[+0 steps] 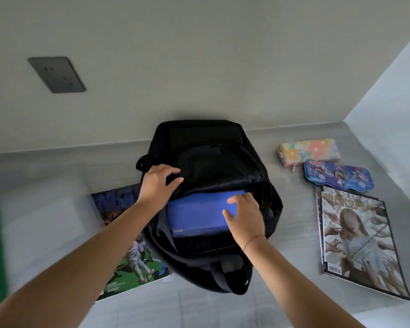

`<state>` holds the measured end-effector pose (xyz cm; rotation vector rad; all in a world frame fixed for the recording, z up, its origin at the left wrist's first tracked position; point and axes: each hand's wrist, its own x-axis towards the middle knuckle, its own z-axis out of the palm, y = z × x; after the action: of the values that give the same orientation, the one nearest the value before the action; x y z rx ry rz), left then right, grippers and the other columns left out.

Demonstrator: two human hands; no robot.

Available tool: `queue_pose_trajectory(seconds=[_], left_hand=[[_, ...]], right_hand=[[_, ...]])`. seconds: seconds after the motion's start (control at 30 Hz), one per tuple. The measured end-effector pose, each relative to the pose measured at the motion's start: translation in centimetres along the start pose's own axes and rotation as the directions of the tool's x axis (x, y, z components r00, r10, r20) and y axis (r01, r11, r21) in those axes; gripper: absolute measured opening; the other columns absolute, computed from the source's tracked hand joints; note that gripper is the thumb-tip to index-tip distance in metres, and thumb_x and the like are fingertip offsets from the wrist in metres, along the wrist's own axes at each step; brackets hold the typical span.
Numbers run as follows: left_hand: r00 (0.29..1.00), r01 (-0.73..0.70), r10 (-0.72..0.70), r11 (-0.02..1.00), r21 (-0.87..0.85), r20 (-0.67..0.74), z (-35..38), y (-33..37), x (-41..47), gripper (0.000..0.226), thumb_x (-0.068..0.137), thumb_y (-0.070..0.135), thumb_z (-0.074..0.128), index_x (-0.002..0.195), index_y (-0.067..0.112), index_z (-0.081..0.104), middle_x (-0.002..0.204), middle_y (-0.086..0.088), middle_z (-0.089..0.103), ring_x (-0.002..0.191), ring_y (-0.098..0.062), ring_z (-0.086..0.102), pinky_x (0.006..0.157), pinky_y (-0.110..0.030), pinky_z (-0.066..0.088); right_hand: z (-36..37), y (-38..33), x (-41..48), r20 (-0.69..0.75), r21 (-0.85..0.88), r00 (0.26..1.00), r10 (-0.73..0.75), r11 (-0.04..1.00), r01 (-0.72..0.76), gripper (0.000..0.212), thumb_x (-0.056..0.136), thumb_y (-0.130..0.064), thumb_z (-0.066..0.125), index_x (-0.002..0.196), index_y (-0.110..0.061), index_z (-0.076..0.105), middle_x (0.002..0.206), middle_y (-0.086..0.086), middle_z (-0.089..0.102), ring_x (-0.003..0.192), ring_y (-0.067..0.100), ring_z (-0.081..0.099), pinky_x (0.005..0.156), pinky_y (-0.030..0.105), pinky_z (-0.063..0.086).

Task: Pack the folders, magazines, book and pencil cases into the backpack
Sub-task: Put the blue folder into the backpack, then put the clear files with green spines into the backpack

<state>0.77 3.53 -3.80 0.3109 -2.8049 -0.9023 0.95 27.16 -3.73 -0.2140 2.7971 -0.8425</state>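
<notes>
We're early: left hand pinches the backpack open, right hand grips the blue folder, half in; floral pencil case, blue pencil case, right magazine and left magazine lie outside, 4 items.

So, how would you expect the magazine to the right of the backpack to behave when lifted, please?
The magazine looks thin and soft-covered, so it will probably droop if lifted by one edge. Its cover looks glossy and it lies flat, so it may slip in a loose pinch.
</notes>
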Motion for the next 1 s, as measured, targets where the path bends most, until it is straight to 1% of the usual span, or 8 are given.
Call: queue_pose_trajectory(seconds=[0.1, 0.2, 0.4, 0.57, 0.67, 0.8, 0.93, 1.0], left_hand=[[0.994, 0.079, -0.077, 0.997, 0.019, -0.080, -3.0, -2.7, -2.2, 0.031, 0.088, 0.029, 0.063, 0.116, 0.015, 0.064, 0.119, -0.004, 0.062, 0.117, -0.023, 0.051, 0.097, -0.036, 0.042], [0.972, 0.196, -0.191, 0.980, 0.021, -0.138, -6.2, -5.9, -4.9, 0.031, 0.089, 0.029, 0.062, 0.117, 0.017, 0.064, 0.118, -0.003, 0.063, 0.115, -0.022, 0.052, 0.095, -0.035, 0.042], [0.896, 0.385, -0.350, 0.919, 0.083, -0.275, -11.4, -11.7, -11.2, 0.032, 0.088, 0.028, 0.063, 0.116, 0.014, 0.065, 0.120, -0.008, 0.064, 0.114, -0.028, 0.054, 0.096, -0.038, 0.041], [0.814, 0.522, -0.475, 0.851, 0.062, -0.335, -13.6, -15.5, -17.0, 0.037, 0.088, 0.032, 0.062, 0.121, 0.015, 0.061, 0.126, -0.006, 0.060, 0.117, -0.026, 0.051, 0.100, -0.042, 0.041], [0.723, 0.637, -0.579, 0.770, 0.038, -0.377, -14.3, -17.8, -20.2, 0.047, 0.086, 0.036, 0.063, 0.127, 0.014, 0.055, 0.135, -0.009, 0.052, 0.125, -0.029, 0.045, 0.105, -0.045, 0.035], [0.513, 0.831, -0.779, 0.556, -0.018, -0.362, -14.9, -20.2, -23.3, 0.073, 0.084, 0.044, 0.061, 0.142, 0.011, 0.031, 0.145, -0.016, 0.033, 0.132, -0.036, 0.031, 0.109, -0.048, 0.026], [0.375, 0.860, -0.899, 0.429, -0.278, -0.226, -14.7, -22.8, -24.4, 0.088, 0.075, 0.045, 0.072, 0.140, 0.007, 0.027, 0.137, -0.019, 0.041, 0.125, -0.038, 0.041, 0.106, -0.050, 0.037], [0.327, 0.852, -0.928, 0.372, -0.369, -0.181, -14.9, -23.4, -24.4, 0.089, 0.070, 0.045, 0.077, 0.137, 0.007, 0.032, 0.131, -0.017, 0.048, 0.117, -0.034, 0.050, 0.098, -0.048, 0.046]], right_hand=[[1.9, -4.8, -0.6, 0.016, 0.191, 0.976, -0.218, 0.959, 0.211, 0.023, 0.088, -0.019, 0.057, 0.110, -0.016, 0.060, 0.109, -0.005, 0.057, 0.099, 0.013, 0.057, 0.080, 0.026, 0.046], [4.5, -8.9, -1.2, 0.066, 0.242, 0.932, -0.356, 0.912, 0.331, 0.024, 0.088, -0.017, 0.057, 0.112, -0.015, 0.060, 0.110, -0.001, 0.060, 0.089, 0.006, 0.054, 0.083, 0.031, 0.051], [10.0, -14.1, -2.6, 0.230, 0.340, 0.871, -0.433, 0.875, 0.346, 0.030, 0.087, -0.018, 0.061, 0.117, -0.014, 0.058, 0.118, 0.001, 0.061, 0.102, 0.014, 0.059, 0.092, 0.035, 0.050], [14.2, -17.0, -3.6, 0.359, 0.338, 0.838, -0.411, 0.894, 0.294, 0.045, 0.083, -0.018, 0.065, 0.126, -0.010, 0.052, 0.129, 0.007, 0.055, 0.117, 0.019, 0.054, 0.101, 0.034, 0.044], [16.9, -18.2, -4.1, 0.442, 0.311, 0.816, -0.372, 0.917, 0.250, 0.056, 0.080, -0.021, 0.069, 0.131, -0.008, 0.048, 0.135, 0.011, 0.050, 0.123, 0.024, 0.049, 0.106, 0.035, 0.039], [20.4, -19.4, -4.8, 0.523, 0.232, 0.800, -0.296, 0.952, 0.200, 0.064, 0.077, -0.024, 0.073, 0.132, -0.006, 0.045, 0.135, 0.014, 0.049, 0.121, 0.027, 0.051, 0.104, 0.033, 0.040], [22.2, -20.7, -5.3, 0.474, 0.159, 0.837, -0.274, 0.961, 0.225, 0.069, 0.076, -0.028, 0.074, 0.134, -0.006, 0.043, 0.137, 0.015, 0.047, 0.126, 0.029, 0.046, 0.107, 0.035, 0.036], [22.7, -21.1, -5.3, 0.452, 0.150, 0.859, -0.240, 0.970, 0.192, 0.073, 0.075, -0.030, 0.073, 0.137, -0.010, 0.040, 0.140, 0.014, 0.044, 0.128, 0.031, 0.043, 0.107, 0.036, 0.036]])
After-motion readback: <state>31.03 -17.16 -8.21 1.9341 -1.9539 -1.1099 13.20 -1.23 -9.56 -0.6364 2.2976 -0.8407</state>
